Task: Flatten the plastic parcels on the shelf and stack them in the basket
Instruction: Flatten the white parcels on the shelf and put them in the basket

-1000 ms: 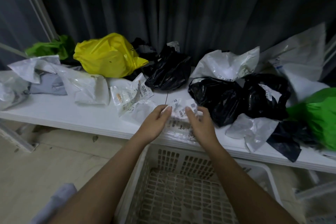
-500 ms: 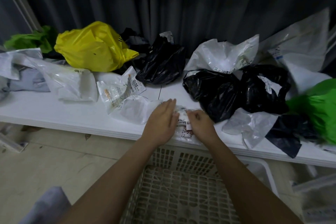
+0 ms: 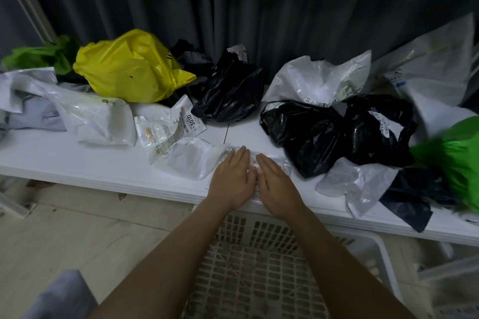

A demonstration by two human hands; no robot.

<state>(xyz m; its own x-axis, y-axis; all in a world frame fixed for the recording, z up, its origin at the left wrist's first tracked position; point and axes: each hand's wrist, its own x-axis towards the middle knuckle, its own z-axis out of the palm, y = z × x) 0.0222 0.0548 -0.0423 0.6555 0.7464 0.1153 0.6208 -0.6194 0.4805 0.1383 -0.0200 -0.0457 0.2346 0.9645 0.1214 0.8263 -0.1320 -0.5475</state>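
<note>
Both hands are lying palm-down, side by side, on a small clear plastic parcel point(image 3: 281, 163) at the front edge of the white shelf point(image 3: 77, 163), near the middle of its length. The left hand point(image 3: 234, 179) is pressing with its fingers straight and held together; the right hand point(image 3: 278, 184) is doing the same, its inner edge touching the left hand. Neither hand is curling round anything. The parcel is showing only as a thin, glossy strip beyond the fingertips and to the right of the right hand, lying low against the shelf.

Just left of the hands, a crumpled white parcel point(image 3: 189, 160) is resting near the front edge, with a labelled clear parcel point(image 3: 168, 127) behind it. Toward the back edge, a yellow parcel point(image 3: 129, 67) is sitting left of a black parcel point(image 3: 230, 90). Right of the hands, two black parcels point(image 3: 308, 134) are bunching together, with a white parcel point(image 3: 318, 80) behind them. A green parcel point(image 3: 456, 163) is occupying the right end of the shelf.

Below the front edge, under the forearms, the white lattice basket point(image 3: 259, 280) is standing on the floor; its visible interior is showing only bare lattice.
</note>
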